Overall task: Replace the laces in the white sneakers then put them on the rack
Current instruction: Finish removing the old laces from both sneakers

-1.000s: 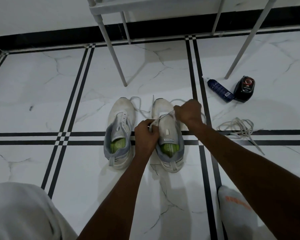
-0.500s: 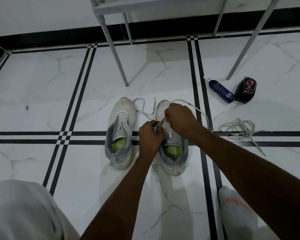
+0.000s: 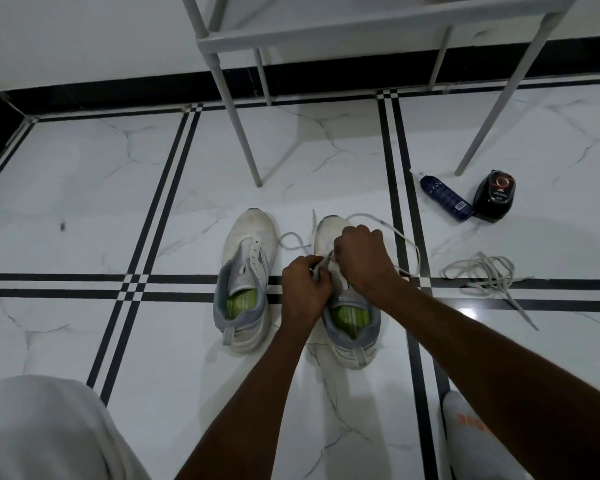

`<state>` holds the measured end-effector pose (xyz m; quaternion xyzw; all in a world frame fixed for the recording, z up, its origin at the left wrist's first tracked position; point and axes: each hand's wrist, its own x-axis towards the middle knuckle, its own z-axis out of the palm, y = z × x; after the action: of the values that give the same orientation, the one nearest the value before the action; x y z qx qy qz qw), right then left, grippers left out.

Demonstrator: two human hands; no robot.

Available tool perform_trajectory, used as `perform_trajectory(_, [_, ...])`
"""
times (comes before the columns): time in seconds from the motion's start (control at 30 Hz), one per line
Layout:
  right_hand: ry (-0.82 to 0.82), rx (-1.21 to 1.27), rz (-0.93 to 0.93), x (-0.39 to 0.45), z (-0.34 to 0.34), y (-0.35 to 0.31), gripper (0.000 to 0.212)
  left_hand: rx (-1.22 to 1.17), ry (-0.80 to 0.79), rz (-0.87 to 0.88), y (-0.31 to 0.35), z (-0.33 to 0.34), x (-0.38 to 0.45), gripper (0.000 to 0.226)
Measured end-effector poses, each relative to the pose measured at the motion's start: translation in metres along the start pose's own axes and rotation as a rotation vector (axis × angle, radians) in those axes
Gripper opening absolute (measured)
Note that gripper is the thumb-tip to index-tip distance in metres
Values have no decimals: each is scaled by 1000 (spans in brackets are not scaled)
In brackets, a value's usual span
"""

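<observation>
Two white sneakers with grey collars and green insoles stand side by side on the tiled floor, toes pointing away from me. The left sneaker (image 3: pixel 245 282) has empty eyelets. Over the tongue of the right sneaker (image 3: pixel 349 327), my left hand (image 3: pixel 303 289) pinches a white lace (image 3: pixel 400 237). My right hand (image 3: pixel 361 261) grips the same lace at the eyelets. The lace loops out past the toe on both sides. A second loose lace (image 3: pixel 482 275) lies tangled on the floor to the right.
A white metal rack (image 3: pixel 361 32) on thin legs stands just beyond the sneakers. A dark blue bottle (image 3: pixel 445 199) and a black polish container (image 3: pixel 494 195) lie at the right. My knee in white cloth (image 3: pixel 45 431) and a white sock (image 3: pixel 471 441) fill the near corners.
My right hand has come in from the shoe's right side to its eyelets, close to my left hand. The camera has tilted up slightly, showing more of the rack.
</observation>
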<state>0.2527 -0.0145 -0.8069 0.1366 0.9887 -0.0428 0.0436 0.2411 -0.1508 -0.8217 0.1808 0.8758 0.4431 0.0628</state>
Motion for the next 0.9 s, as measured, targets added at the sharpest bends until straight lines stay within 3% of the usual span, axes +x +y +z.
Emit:
perform_trajectory(0.13, [55,16,-36,0,-8,4,15,17,9,11,-4,-1,0,19])
perform_trajectory(0.23, [358,127,337,15,-16,46,19,35,10,1,-4,-2,0,17])
perform_trajectory(0.3, [461,324,579,21,-28,77,18,38,17,-12,-5,-3,-1,15])
perform_trajectory(0.37, [428,486,460,25,-35,78,18,40,10,-22,-4,-3,-1,15])
perform_trajectory(0.43, [173,644,159,20,-29,53,23,53,7,-32,-4,-2,0,14])
perform_trajectory(0.5, [-88,571,41,8,-15,21,29,64,-3,-32,-4,0,0,14])
perform_trajectory(0.53, [-127,446,27,3,-8,10,27,62,-5,-29,-4,0,0,15])
perform_trajectory(0.6, [-51,210,-3,-2,-3,1,16,54,-2,-27,-4,-1,0,16])
perform_trajectory(0.73, [-8,-15,-119,0,-10,-3,19,41,14,-18,-3,-2,-2,18])
perform_trajectory(0.8, [39,59,-71,6,-13,6,21,55,9,-20,-4,-3,-2,19])
perform_trajectory(0.9, [423,488,356,14,-18,44,23,68,13,-15,-5,-4,-2,16])
